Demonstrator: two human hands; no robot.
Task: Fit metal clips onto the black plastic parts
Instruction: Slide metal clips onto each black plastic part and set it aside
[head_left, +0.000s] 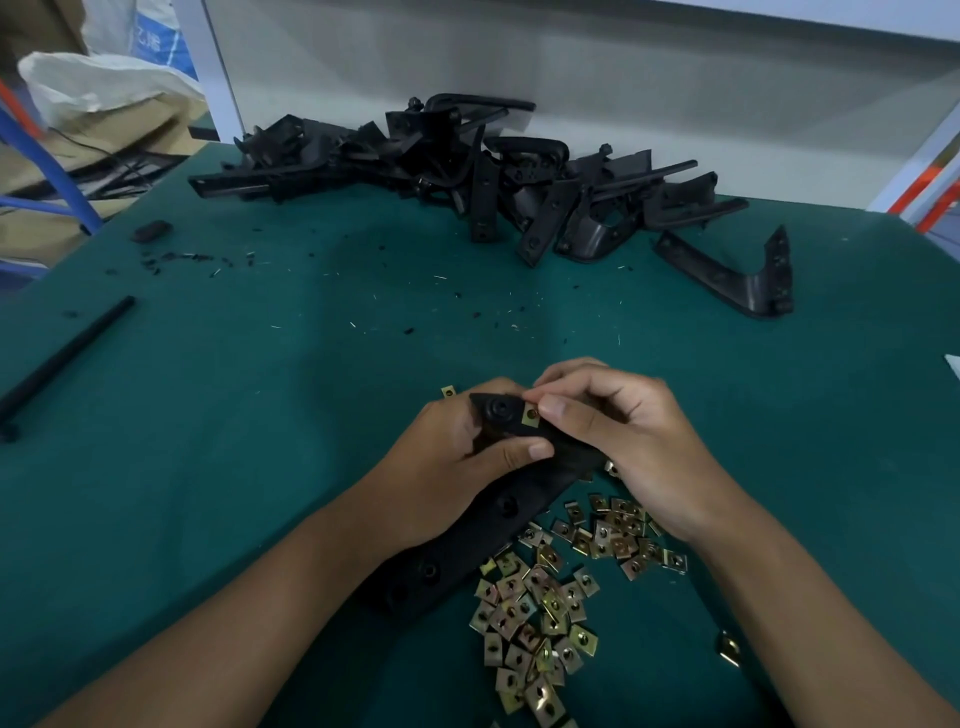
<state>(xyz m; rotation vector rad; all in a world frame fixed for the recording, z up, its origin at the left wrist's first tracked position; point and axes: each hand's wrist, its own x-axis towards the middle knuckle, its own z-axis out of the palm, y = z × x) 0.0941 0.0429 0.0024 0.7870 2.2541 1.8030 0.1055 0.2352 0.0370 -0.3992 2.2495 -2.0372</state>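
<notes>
Broadly, a green-covered surface (260, 415) fills the frame, and across its upper middle lies a heap of black plastic parts (467, 171), with one angled black bracket (737, 275) apart at the upper right. A black rod (67, 358) lies along the left edge.

At lower centre, the black plastic strip (498, 514) being worked runs on a diagonal, its long axis going from the lower left, under the left forearm, up to the right where both hands meet. The left hand (457, 457) is wrapped round its upper end, thumb laid across the face. The right hand (623, 431) pinches a single metal clip (530, 414) between thumb and fingertips, held touching the strip's top end just beside a round boss. So the right hand is the nearer to the seat, and the clip looks set to slide on along the strip's edge; whether it is already partly seated I cannot tell.

Below and right of the strip, a pile of brass-coloured clips (545, 597) spreads toward the bottom edge, close under the right wrist. One stray clip (448, 391) sits just above the left hand, another loose clip (728, 648) at lower right. Nothing stands between clip and strip.
</notes>
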